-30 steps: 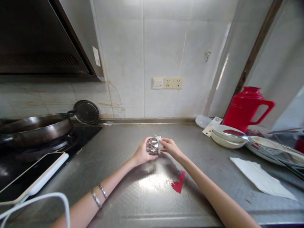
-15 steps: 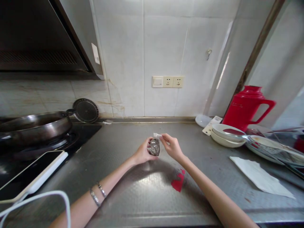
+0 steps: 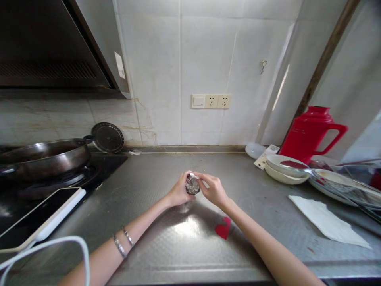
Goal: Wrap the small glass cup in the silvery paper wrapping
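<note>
My left hand (image 3: 179, 191) is wrapped around a small glass jar (image 3: 192, 186), held tilted above the steel counter with its round end toward me. What the jar contains, if anything, I cannot make out. My right hand (image 3: 214, 192) pinches a small white piece of tissue (image 3: 193, 174) against the jar's upper edge. Most of the tissue is hidden by the fingers. Below the hands, a torn red scrap (image 3: 223, 228) lies on the counter, close to my right forearm.
A steel pan (image 3: 44, 163) sits on the black stove at left, beside a phone (image 3: 38, 218) with a white cable. To the right are stacked bowls (image 3: 285, 174), a red thermos (image 3: 309, 135), a white paper sheet (image 3: 327, 222) and a dish with utensils (image 3: 342, 186).
My right hand has moved slightly left and down, bringing the tissue from beside the jar onto its edge. The jar has turned, its round end facing me more.
</note>
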`<state>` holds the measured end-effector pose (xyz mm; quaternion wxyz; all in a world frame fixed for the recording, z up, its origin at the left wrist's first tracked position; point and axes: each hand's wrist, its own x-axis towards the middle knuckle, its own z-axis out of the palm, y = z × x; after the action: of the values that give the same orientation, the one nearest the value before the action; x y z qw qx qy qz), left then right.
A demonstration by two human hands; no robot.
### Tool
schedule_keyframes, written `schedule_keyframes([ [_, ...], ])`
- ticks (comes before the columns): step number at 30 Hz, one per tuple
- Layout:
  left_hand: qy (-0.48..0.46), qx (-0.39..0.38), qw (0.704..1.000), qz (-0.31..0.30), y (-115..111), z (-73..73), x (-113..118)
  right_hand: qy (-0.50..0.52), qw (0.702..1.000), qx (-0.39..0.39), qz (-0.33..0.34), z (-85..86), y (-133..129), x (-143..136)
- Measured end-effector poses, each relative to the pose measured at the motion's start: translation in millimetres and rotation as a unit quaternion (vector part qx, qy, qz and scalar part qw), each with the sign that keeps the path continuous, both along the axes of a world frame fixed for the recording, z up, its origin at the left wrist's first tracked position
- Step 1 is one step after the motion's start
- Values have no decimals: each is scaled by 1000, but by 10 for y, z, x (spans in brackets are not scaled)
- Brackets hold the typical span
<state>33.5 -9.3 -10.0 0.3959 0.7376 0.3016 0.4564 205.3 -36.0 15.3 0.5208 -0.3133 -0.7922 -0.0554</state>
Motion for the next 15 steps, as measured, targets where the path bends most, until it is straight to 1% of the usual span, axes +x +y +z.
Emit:
schedule_keyframes([
  [3,27,40,999,12,-6,24,-4,-54,996,68,3,-9,-25,-4],
  [5,27,56,998,15,-6,37,-7,-81,992,101,2,-2,-49,-7],
  [8,20,56,998,18,2,47,-18,-121,984,132,10,24,-94,-23],
  [12,11,26,1000,11,34,37,-35,-147,979,135,32,79,-141,-32],
  [15,-5,11,1000,9,47,25,-32,-92,989,111,27,115,-121,0],
])
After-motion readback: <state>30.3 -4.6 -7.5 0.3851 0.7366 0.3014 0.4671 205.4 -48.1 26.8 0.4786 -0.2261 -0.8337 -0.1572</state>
